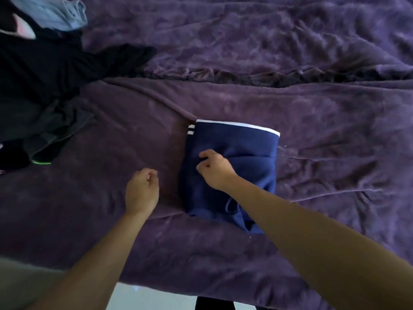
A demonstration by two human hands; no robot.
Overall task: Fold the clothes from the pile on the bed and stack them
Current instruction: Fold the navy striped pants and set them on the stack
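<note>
A folded navy garment [237, 142] with white trim lies on the purple bedspread [312, 130] in the middle of the view. My right hand [215, 170] sits on its left part, with thumb and forefinger curled round a fold of the navy cloth. My left hand [142, 191] hovers just left of the garment over the bedspread, its fingers loosely curled and holding nothing. The pile of unfolded clothes [38, 70], mostly black and dark grey, lies at the far left.
A light blue garment [55, 14] tops the pile at the upper left corner. A ridge of bunched bedspread [223, 73] runs across the bed behind the navy garment. The bed's near edge [201, 289] is below, with pale floor beyond it.
</note>
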